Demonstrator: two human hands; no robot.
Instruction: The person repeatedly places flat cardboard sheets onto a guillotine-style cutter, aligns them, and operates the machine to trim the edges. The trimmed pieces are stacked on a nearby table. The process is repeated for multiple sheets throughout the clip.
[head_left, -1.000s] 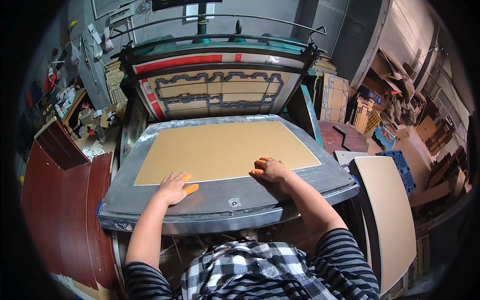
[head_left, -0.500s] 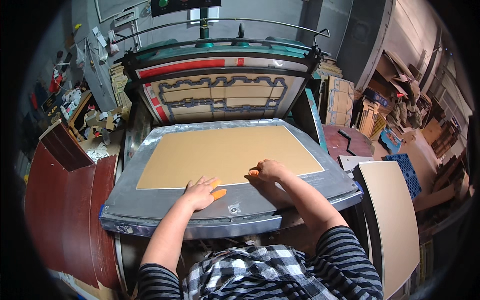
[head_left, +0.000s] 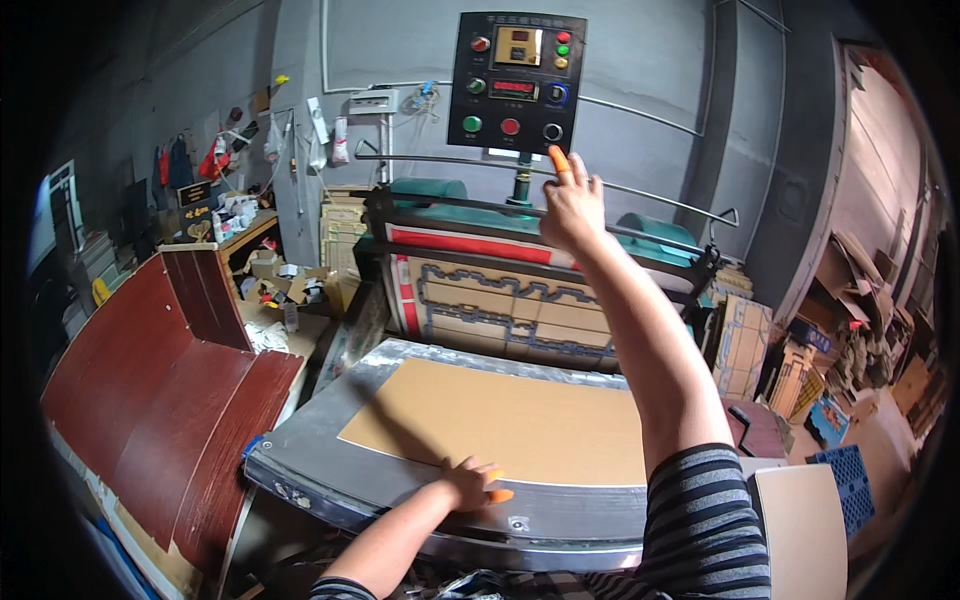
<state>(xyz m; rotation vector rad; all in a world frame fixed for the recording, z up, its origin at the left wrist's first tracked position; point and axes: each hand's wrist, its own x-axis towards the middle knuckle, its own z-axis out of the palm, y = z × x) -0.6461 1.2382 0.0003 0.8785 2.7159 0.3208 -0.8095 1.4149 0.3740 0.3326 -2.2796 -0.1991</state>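
Note:
My right hand [head_left: 574,208] is raised with its fingers stretched up, orange covers on the fingertips. Its pointing finger is just below a round black button [head_left: 552,131] on the black control panel [head_left: 492,105]; I cannot tell whether it touches. My left hand [head_left: 468,484] lies open, fingers spread, at the front edge of a tan cardboard sheet [head_left: 510,415]. That sheet lies flat on the grey metal bed [head_left: 325,435] of a press. Behind it stands the tilted die board [head_left: 550,322] with dark foam-lined outlines. My right forearm hides the sheet's right part.
Dark red boards [head_left: 130,370] lean at the left of the bed. Another tan sheet [head_left: 800,520] is stacked at the right, near a blue plastic pallet [head_left: 848,485]. A metal rail [head_left: 440,160] runs above the press. A cluttered bench [head_left: 250,232] stands far left.
My right hand has left the sheet's front edge and risen to the control panel. My left hand stays by the sheet's edge. The view has tilted up and swung left.

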